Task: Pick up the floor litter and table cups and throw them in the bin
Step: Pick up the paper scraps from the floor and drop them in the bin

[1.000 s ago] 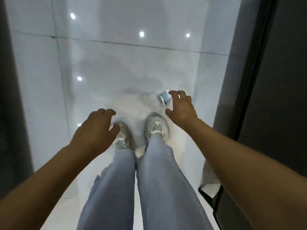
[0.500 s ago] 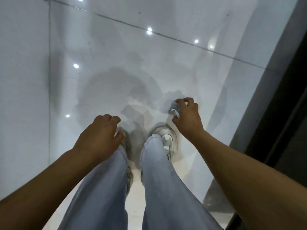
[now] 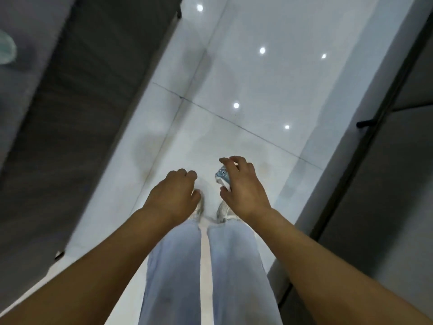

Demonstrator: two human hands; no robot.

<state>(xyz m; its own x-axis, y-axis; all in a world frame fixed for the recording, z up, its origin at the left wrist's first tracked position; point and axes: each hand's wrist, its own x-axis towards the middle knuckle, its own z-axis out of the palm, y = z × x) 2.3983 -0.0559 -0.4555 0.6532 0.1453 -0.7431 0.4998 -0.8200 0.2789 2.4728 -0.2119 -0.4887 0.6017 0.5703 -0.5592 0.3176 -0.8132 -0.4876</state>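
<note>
My right hand (image 3: 243,186) is closed around a small blue-and-white piece of litter (image 3: 222,175), a crumpled wrapper with a printed pattern, held above the glossy white floor (image 3: 234,78). Most of the wrapper is hidden by my fingers and thumb. My left hand (image 3: 174,195) hovers beside it, fingers loosely curled with nothing in them. Both hands are out in front of my legs in light blue jeans and pale shoes (image 3: 199,208).
Dark furniture (image 3: 77,90) runs along the left, with a pale greenish thing (image 3: 7,49) on its top at the far left. Dark cabinet fronts (image 3: 386,172) with a black handle (image 3: 365,123) line the right. The white tiled aisle lies between them.
My right hand reached down to the wrapper on the floor, closed on it and lifted it. The view swung so the dark furniture on the left came into sight.
</note>
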